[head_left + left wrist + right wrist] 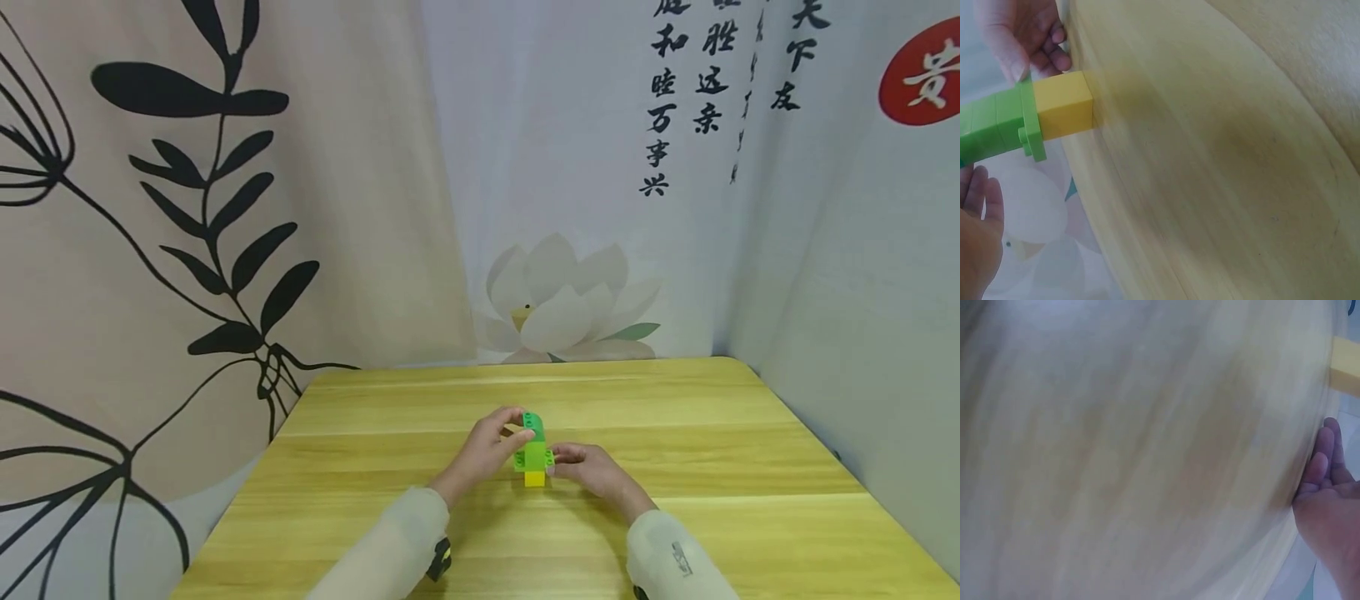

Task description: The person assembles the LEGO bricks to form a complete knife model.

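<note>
A small tower of toy building bricks (pixel 536 456) stands upright on the wooden table. At its base is a yellow brick (pixel 1063 104). Above that come a wider light green piece (pixel 1032 119), with studs jutting out at both sides, and more green bricks. A darker green rounded brick (pixel 533 423) tops it. My left hand (pixel 485 450) grips this top brick, thumb on the near side and fingers behind. Lower down, my right hand (pixel 596 473) pinches the right end of the wide green piece. Only the yellow brick (pixel 1345 366) shows in the right wrist view.
The wooden table (pixel 360 467) spreads out around the tower. Behind it and to the sides hang curtains (pixel 375 208) printed with plants, a lotus and written characters. Both forearms wear light sleeves (pixel 401 546).
</note>
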The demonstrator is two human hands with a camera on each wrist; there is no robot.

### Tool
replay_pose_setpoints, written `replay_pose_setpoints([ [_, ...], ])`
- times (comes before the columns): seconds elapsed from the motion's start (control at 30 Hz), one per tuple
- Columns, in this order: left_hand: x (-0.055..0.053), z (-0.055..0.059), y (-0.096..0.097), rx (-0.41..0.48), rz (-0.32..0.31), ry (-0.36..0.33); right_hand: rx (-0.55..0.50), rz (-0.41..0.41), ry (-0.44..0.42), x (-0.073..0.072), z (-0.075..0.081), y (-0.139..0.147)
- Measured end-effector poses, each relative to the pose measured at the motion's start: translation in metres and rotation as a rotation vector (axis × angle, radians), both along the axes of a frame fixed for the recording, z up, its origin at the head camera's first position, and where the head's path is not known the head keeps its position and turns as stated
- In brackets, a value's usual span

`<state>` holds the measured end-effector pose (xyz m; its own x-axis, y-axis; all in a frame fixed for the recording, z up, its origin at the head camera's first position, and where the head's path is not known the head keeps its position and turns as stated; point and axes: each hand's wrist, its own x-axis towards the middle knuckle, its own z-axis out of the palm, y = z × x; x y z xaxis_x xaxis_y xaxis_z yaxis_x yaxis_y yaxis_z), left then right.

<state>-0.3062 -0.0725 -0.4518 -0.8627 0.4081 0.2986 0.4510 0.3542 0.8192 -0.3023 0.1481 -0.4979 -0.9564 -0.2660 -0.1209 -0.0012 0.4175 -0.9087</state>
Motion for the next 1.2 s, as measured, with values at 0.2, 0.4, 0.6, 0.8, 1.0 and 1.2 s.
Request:
replay_pose_setpoints([
  [0.2, -0.004, -0.007, -0.001, 0.007, 0.012, -0.023, 0.002, 0.01, 0.007, 0.0, -0.003, 0.001],
  [0.4, -0.004, -0.01, -0.007, -0.055, 0.025, 0.02, -0.019, 0.015, 0.006, 0.001, -0.001, 0.001],
  [0.6, -0.003, -0.016, -0.016, -0.089, 0.03, 0.019, -0.026, 0.037, 0.018, 0.003, 0.001, 0.0],
  [0.8, 0.0, -0.005, -0.014, -0.023, 0.037, 0.022, -0.016, 0.035, 0.015, 0.001, 0.0, 0.001],
  [1.0, 0.003, 0.0, -0.008, -0.031, 0.03, 0.075, -0.028, 0.026, 0.009, 0.0, 0.0, 0.002],
  [1.2, 0.001, -0.006, -0.004, -0.008, 0.028, 0.068, -0.02, 0.025, 0.012, 0.001, 0.0, 0.002],
])
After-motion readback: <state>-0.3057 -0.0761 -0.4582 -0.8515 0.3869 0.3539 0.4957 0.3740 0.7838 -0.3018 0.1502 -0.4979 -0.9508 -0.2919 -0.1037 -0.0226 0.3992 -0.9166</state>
